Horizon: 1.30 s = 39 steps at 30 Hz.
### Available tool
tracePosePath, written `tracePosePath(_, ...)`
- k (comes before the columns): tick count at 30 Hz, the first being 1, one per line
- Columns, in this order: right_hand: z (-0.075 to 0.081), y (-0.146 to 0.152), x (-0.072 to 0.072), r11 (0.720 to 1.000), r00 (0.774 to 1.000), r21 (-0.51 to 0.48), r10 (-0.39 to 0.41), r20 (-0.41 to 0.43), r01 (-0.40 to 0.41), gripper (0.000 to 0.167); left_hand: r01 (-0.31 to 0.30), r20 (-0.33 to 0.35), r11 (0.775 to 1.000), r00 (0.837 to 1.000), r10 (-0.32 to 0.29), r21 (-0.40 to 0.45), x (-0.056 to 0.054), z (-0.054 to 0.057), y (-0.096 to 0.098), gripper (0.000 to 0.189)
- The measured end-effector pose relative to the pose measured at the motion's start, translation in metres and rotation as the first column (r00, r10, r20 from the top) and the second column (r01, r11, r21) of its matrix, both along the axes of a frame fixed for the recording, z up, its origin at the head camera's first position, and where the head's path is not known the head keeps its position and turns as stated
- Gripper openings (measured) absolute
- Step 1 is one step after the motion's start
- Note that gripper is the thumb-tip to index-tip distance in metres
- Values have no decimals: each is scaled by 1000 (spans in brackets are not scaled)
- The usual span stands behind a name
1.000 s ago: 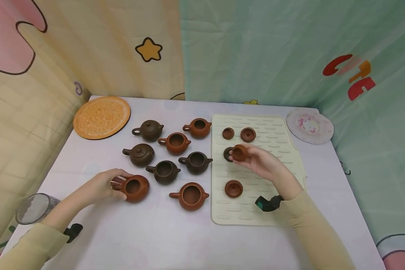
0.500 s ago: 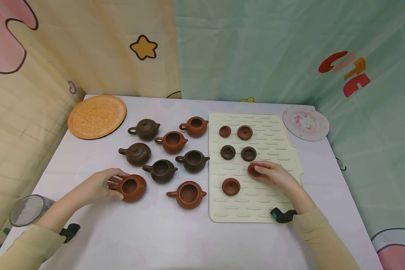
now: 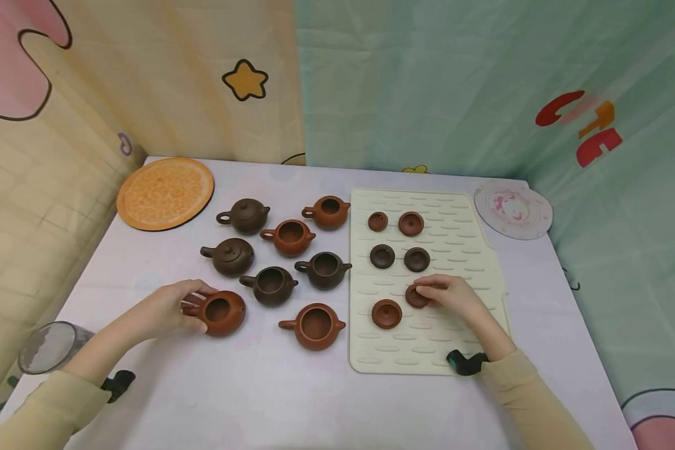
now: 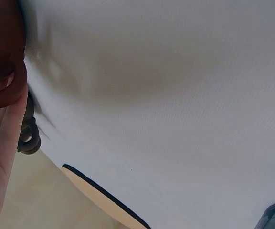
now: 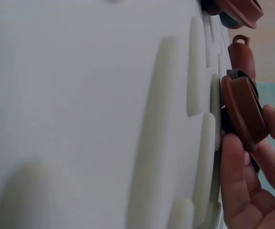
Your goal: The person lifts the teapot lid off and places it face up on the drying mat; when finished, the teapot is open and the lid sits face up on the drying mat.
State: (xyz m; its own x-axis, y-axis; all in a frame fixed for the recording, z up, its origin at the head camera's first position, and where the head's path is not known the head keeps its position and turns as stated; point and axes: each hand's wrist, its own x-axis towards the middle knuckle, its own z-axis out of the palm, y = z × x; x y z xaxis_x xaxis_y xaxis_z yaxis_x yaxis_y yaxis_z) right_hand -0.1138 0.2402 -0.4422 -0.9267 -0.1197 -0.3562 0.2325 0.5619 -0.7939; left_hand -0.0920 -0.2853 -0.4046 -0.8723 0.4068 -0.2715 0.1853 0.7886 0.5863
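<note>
My left hand (image 3: 169,309) holds a reddish-brown teapot (image 3: 233,317) by its handle, at the near left of the table. This teapot is lidless, its round mouth facing up. Over the ribbed cream mat (image 3: 461,337), my right hand (image 3: 452,299) pinches a reddish-brown teapot lid (image 3: 414,297) by its edge. In the right wrist view the lid (image 5: 245,112) is between thumb and fingers, low at the mat's surface. Just left of it lies another reddish lid (image 3: 386,314); behind it are two dark lids, one of them (image 3: 417,259) nearest.
Several teapots stand between the hands, including a lidless red one (image 3: 317,340) and a lidded dark one (image 3: 232,257). Two small reddish lids, one here (image 3: 410,224), lie at the mat's back. A clear glass (image 3: 50,349) is beside my left forearm; an orange round board (image 3: 165,194) lies behind.
My right hand has carried the reddish lid from above the dark lids toward me and lowered it to the mat, turning it flatter. My left hand stays on its teapot.
</note>
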Motion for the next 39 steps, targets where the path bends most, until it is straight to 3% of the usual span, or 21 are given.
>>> tracePosePath(9,2,-3,1,997,1000,73,16,-3,-15,41,-5,16,1000,1000,5,3,-1,3,0,61)
tracePosePath(14,9,-2,3,993,999,110,34,-4,-33,45,6,20,1000,1000,-6,2,-7,9,-2,64)
tracePosePath(20,27,-9,-3,981,997,190,52,-65,-39,42,-21,-76,999,997,19,-25,-22,27,-5,60)
tracePosePath(26,55,-39,-22,972,982,213,129,-141,-97,41,-60,-190,997,980,52,-38,-47,41,-7,50)
tracePosePath(33,91,-125,-49,959,930,131,276,-242,-250,34,-45,-163,997,986,35,-55,-74,39,8,56)
tracePosePath(39,95,-212,-74,894,852,126,447,-274,-429,28,-14,-126,997,992,4,-81,-84,26,16,60)
